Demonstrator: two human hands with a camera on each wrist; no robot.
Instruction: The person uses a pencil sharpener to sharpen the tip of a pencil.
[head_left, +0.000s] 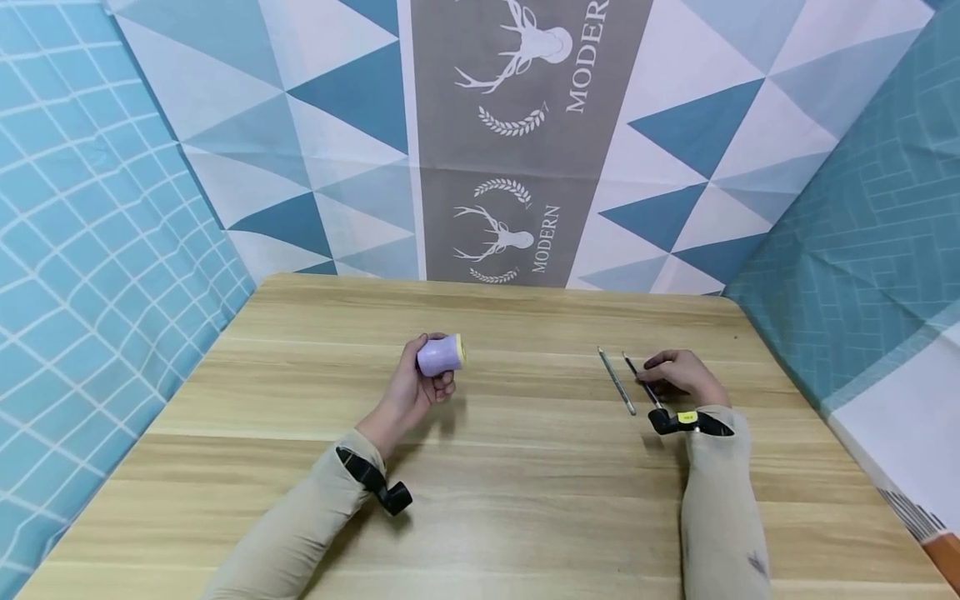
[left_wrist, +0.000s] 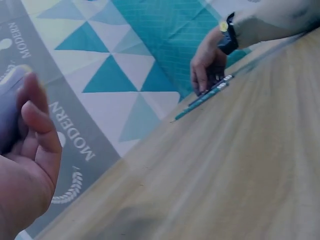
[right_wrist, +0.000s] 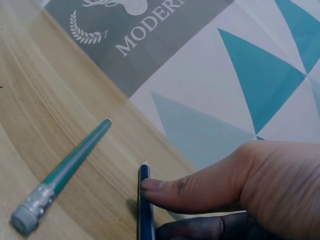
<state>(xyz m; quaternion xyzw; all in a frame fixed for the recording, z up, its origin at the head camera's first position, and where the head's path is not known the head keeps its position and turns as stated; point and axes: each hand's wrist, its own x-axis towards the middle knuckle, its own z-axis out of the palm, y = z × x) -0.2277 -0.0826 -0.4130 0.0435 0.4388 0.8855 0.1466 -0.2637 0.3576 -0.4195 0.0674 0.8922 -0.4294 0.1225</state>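
Note:
My left hand [head_left: 420, 387] grips a purple waisted container [head_left: 438, 357] with a yellow end, held tilted on its side above the table. In the left wrist view the same purple container [left_wrist: 11, 112] is partly cut off by the frame edge. Over at the right, my right hand [head_left: 681, 377] pinches a dark blue pencil [right_wrist: 145, 205] between thumb and fingers, its tip pointing away from me. A green pencil [head_left: 617, 382] with an eraser end [right_wrist: 25, 220] lies on the table just left of that hand.
The wooden table [head_left: 525, 483] ends at a patterned cloth backdrop [head_left: 360, 167] behind. Blue cloth hangs along the left and right sides. Each wrist wears a black camera strap [head_left: 367, 475].

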